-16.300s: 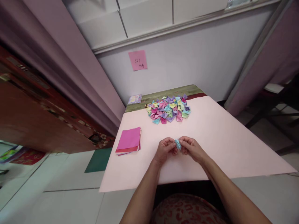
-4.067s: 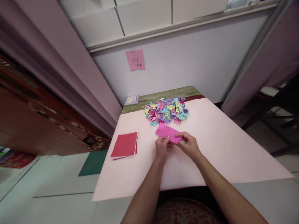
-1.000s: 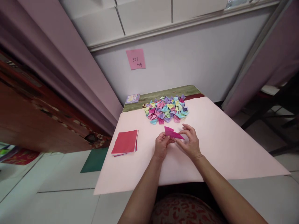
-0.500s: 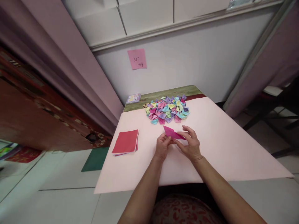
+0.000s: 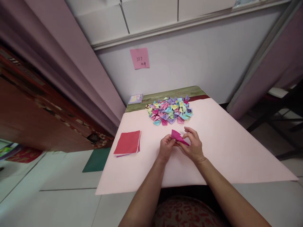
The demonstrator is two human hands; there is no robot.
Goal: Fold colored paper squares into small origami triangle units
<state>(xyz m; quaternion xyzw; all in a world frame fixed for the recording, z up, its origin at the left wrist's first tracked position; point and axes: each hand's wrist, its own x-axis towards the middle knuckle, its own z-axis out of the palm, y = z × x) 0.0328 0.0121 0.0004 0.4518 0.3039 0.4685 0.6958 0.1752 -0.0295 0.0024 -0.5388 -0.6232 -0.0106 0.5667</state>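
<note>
Between my two hands, above the pale pink table covering (image 5: 227, 151), is a folded piece of magenta paper (image 5: 176, 135). My left hand (image 5: 167, 147) pinches its left side between thumb and fingers. On the other side, my right hand (image 5: 193, 145) grips the lower right part with thumb and fingertips, some fingers raised and bent. Beyond the hands lies a heap of small folded paper pieces (image 5: 169, 110) in pink, purple, yellow, blue and green. To the left rests a stack of square paper sheets (image 5: 127, 142), a red one on top.
A small stack of printed cards (image 5: 135, 98) sits at the table's back left corner. A pink note (image 5: 139, 58) with handwriting is stuck on the white wall behind. Purple curtains hang on both sides, and a red wooden cabinet (image 5: 47, 119) stands at the left.
The magenta paper has become more compact, its left point no longer reaching out as far. Both hands stay almost in place, with the left shifted slightly to the right.
</note>
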